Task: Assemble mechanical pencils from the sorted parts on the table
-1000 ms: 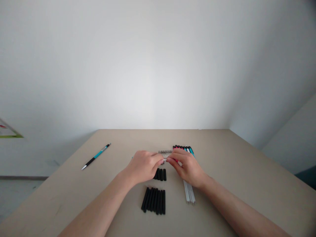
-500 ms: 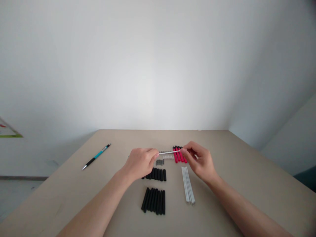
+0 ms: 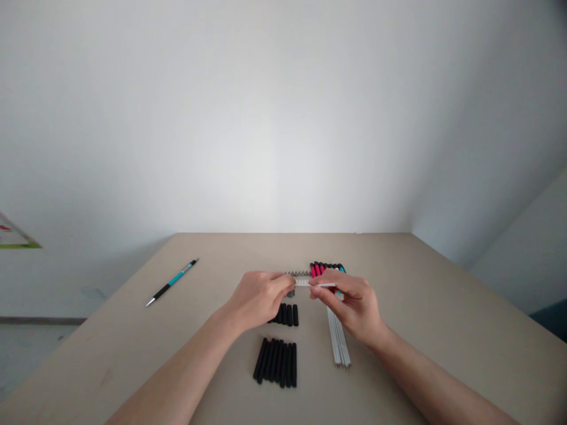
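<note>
A thin white pen refill (image 3: 326, 285) lies level between my two hands, above the middle of the table. My right hand (image 3: 349, 301) pinches it between thumb and fingertips, and its right end sticks out past them. My left hand (image 3: 261, 298) is closed at the other end, its fingertips covering that tip. Below the right hand is a bundle of white refills (image 3: 339, 342). Short black tubes (image 3: 290, 315) lie partly under the left hand. Behind the fingers are small springs (image 3: 301, 273) and pink pen barrels (image 3: 316, 269), partly hidden.
Longer black tubes (image 3: 277, 361) lie in a row near the front of the table (image 3: 381, 254). An assembled blue and black pen (image 3: 172, 282) rests at the left. A white wall (image 3: 274, 118) rises behind the table's far edge.
Both hands have come down a little. My right hand has slid leftward along the refill toward the left one, so the refill's right end now shows, and blue barrels have come into view.
</note>
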Action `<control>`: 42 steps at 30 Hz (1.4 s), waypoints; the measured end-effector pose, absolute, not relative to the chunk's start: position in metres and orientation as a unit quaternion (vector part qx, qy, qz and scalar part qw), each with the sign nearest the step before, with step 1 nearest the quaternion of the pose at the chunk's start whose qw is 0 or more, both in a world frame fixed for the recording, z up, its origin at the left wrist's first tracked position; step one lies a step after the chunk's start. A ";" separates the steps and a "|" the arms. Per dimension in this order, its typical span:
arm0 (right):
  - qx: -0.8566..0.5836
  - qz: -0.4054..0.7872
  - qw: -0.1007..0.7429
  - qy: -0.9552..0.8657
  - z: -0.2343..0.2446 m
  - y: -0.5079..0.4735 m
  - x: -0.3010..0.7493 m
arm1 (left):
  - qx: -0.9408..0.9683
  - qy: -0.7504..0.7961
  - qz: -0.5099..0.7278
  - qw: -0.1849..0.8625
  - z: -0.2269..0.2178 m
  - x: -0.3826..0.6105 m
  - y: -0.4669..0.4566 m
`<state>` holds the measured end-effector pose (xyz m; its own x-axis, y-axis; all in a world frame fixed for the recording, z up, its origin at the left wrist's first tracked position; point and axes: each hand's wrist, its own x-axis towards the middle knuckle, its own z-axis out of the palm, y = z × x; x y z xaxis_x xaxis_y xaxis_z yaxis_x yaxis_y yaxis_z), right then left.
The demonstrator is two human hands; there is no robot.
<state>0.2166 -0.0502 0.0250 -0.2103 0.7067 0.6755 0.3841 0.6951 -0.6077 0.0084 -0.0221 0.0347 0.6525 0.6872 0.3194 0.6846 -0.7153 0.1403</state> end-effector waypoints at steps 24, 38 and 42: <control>-0.321 0.162 0.107 -0.927 0.032 -0.044 0.240 | 0.866 0.413 0.282 0.018 0.036 0.004 -0.021; -0.296 0.198 0.103 -0.929 0.031 -0.045 0.236 | 0.867 0.410 0.281 0.016 0.037 0.005 -0.021; -0.303 0.191 0.109 -0.927 0.030 -0.044 0.237 | 0.868 0.410 0.279 0.016 0.035 0.004 -0.020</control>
<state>0.2373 -0.0440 0.0305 -0.7928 0.6032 0.0876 0.5198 0.7442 -0.4196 0.0041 -0.0202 0.0351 0.5080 0.7207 0.4717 0.7026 -0.6635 0.2571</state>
